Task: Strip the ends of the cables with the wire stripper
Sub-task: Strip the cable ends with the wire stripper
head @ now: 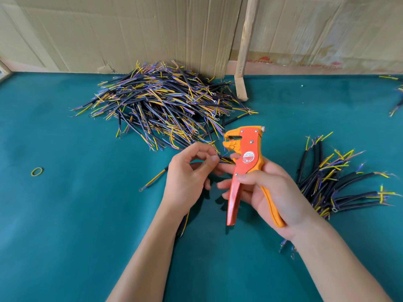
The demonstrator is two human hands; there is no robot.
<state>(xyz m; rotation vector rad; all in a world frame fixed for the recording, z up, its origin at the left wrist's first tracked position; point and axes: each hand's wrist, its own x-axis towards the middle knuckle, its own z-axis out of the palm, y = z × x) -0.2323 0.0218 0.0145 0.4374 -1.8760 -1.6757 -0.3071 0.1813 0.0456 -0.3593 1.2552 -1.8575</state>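
Note:
My right hand grips the handles of an orange wire stripper, held upright with its jaws up and facing left. My left hand pinches the thin coloured wires at the end of a short black cable, just left of the stripper's body and below its jaws. Most of that cable is hidden behind my hands. A large pile of black cables with yellow, blue and purple ends lies behind my hands on the green table. A smaller pile of cables lies to the right.
One loose cable with a ring terminal lies left of my left hand. A yellow rubber band sits at the far left. Cardboard sheets and a wooden post stand along the back edge. A few cables lie at the far right.

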